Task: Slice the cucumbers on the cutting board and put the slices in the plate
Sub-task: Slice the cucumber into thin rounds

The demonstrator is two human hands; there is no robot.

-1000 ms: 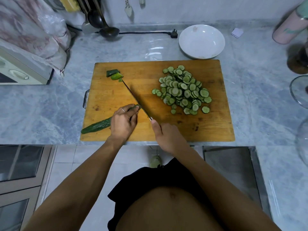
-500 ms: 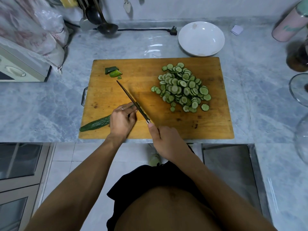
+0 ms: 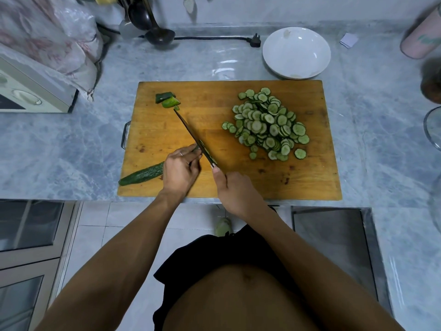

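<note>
Head-worn view, steep downward look.
The wide lens faces forward over the near table (image 3: 71, 149), close above the cutting board (image 3: 310, 182).

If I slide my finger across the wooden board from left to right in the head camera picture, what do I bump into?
Whole cucumber → left hand → knife → right hand → pile of cucumber slices.

We can read no words, labels, brands, numbers or signs on anything in this kitchen view.
</note>
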